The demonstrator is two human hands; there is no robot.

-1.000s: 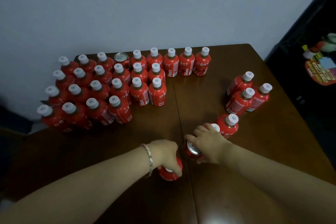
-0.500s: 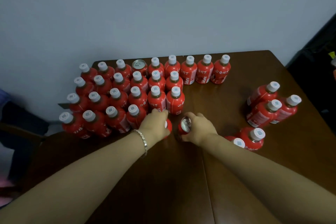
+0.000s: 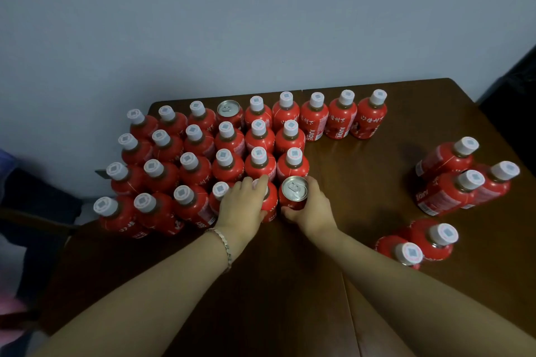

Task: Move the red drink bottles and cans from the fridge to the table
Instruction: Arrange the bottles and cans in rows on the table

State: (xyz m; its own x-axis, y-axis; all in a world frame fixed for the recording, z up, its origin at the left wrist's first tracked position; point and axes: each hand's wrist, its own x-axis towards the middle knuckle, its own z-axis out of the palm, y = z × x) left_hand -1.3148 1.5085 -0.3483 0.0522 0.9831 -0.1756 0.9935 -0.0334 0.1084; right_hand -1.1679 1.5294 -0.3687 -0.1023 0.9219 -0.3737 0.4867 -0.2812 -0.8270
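Note:
Several red juice bottles with white caps stand in rows on the dark wooden table point(image 3: 362, 182), filling its back left part. My left hand point(image 3: 242, 206) grips a red bottle point(image 3: 269, 206) at the front row's right end, covering most of its cap. Right beside it, my right hand point(image 3: 313, 209) holds a red can point(image 3: 294, 194) with a silver top, upright on the table. Another red can point(image 3: 230, 109) stands in the back row.
Three more red bottles point(image 3: 455, 182) stand grouped near the table's right edge, and two point(image 3: 420, 243) stand nearer me on the right. A grey wall runs behind the table. Dark furniture sits at far right, a dark chair at left.
Both hands slid forward from the table's front middle, carrying the bottle and the can up against the front row of the block of bottles.

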